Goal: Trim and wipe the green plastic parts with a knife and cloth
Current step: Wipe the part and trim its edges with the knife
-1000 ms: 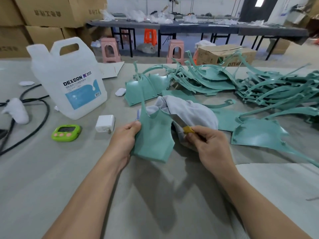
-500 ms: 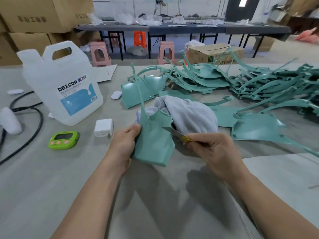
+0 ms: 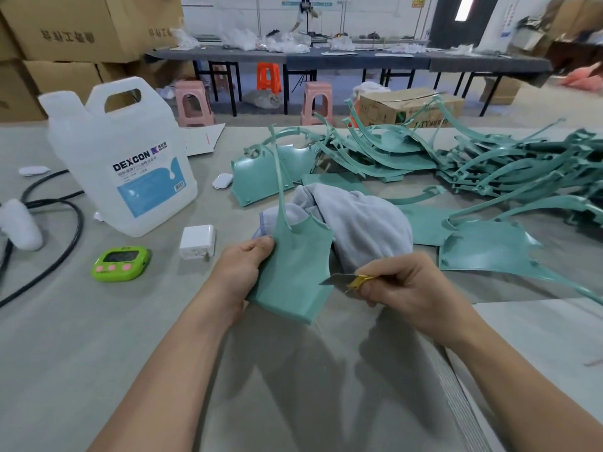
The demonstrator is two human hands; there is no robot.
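Note:
My left hand (image 3: 243, 272) grips the left edge of a green plastic part (image 3: 293, 269), held upright above the table with its thin strap pointing up. My right hand (image 3: 401, 288) pinches a small knife (image 3: 342, 279) with a yellow band; the blade tip touches the part's right edge low down. A grey cloth (image 3: 359, 223) lies bunched on the table just behind the part. More green parts (image 3: 489, 164) are heaped at the back right, and one flat piece (image 3: 489, 249) lies to the right of my right hand.
A white DEXCON jug (image 3: 130, 164) stands at the left. Near it lie a green timer (image 3: 120, 262), a white charger (image 3: 197, 241) and a black cable (image 3: 65, 230). Cardboard boxes (image 3: 81, 27), stools and dark tables stand behind.
The knife has slid down the part's right edge, from near its top to low on the side. My left hand keeps its grip on the part.

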